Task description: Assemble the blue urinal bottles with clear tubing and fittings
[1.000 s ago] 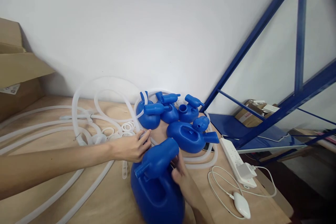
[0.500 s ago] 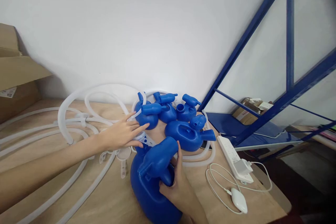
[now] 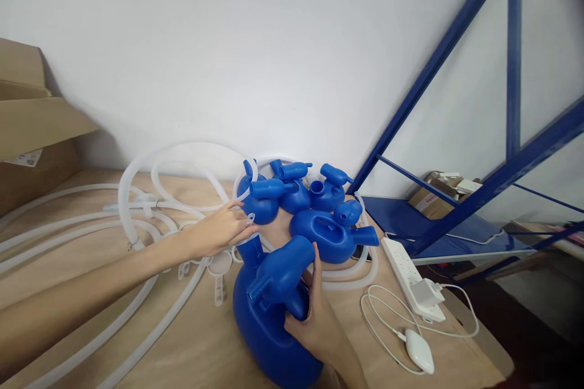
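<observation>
My right hand [image 3: 312, 310] is wrapped round the handle area of a large blue plastic bottle [image 3: 274, 340] at the bottom centre. A smaller blue bottle-shaped piece [image 3: 285, 270] lies on top of it, against my fingers. Just left of the bottle's neck [image 3: 250, 250], my left hand [image 3: 225, 230] pinches a small clear plastic piece [image 3: 250, 219], mostly hidden by the fingers. Behind the hands stand several more blue bottles [image 3: 323, 234] with small blue pieces on them. A clear cap with a strap [image 3: 219, 264] lies below my left hand.
Translucent hoses [image 3: 150, 331] coil over the left of the brown-covered table [image 3: 196, 340]. A cardboard box [image 3: 41, 127] stands far left. At right are a white power strip [image 3: 404, 270], a white corded device [image 3: 418, 351] and a blue metal shelf [image 3: 456, 228].
The clear piece that was at the large bottle's neck is now up off it in my left hand, whose fingers have closed. The neck opening shows. The view has shifted slightly.
</observation>
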Available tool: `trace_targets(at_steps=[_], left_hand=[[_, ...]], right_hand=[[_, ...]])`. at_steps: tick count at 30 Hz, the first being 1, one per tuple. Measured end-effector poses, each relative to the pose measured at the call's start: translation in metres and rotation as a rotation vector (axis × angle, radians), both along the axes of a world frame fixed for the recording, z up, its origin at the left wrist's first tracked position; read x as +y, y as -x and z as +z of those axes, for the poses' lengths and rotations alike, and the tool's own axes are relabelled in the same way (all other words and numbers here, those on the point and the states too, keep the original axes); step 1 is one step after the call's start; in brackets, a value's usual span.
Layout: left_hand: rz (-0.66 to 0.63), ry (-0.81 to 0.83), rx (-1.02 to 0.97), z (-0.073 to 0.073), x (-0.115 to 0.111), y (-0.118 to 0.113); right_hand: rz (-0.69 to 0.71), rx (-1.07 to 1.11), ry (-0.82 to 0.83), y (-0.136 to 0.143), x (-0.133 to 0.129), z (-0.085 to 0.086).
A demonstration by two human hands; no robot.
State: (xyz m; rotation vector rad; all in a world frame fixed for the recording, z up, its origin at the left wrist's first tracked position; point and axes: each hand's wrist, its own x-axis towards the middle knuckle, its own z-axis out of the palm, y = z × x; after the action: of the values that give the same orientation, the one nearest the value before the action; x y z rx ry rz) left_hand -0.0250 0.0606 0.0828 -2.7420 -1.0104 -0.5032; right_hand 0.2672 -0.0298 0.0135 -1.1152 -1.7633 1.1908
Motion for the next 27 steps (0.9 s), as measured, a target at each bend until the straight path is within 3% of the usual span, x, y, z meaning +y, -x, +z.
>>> trace_targets(at_steps=[3,10,16,20,23,25,27], left_hand=[[-0.017,0.031,-0.014,0.0,-0.006,0.001],[-0.035,0.141,-0.098,-0.027,0.005,0.001],[-0.01,0.212,-0.206,-0.025,0.014,0.005],[0.071,0.196,-0.238,-0.017,0.026,0.028],[0.264,0.023,-0.289,-0.009,0.036,0.045],[0.438,-0.099,-0.359,-0.002,0.033,0.048],[0.48,-0.082,-0.392,0.004,0.017,0.043]], right_hand=[[-0.008,0.001,0.009,-0.001,0.001,-0.004],[0.004,-0.014,-0.017,0.0,0.001,-0.003],[0.025,-0.049,-0.022,-0.005,-0.002,0.004],[0.049,-0.058,-0.029,-0.014,-0.005,0.003],[0.055,-0.06,-0.005,-0.019,-0.003,0.003],[0.087,-0.048,0.017,-0.021,0.001,0.005],[0.13,-0.041,0.047,-0.025,0.007,0.01]])
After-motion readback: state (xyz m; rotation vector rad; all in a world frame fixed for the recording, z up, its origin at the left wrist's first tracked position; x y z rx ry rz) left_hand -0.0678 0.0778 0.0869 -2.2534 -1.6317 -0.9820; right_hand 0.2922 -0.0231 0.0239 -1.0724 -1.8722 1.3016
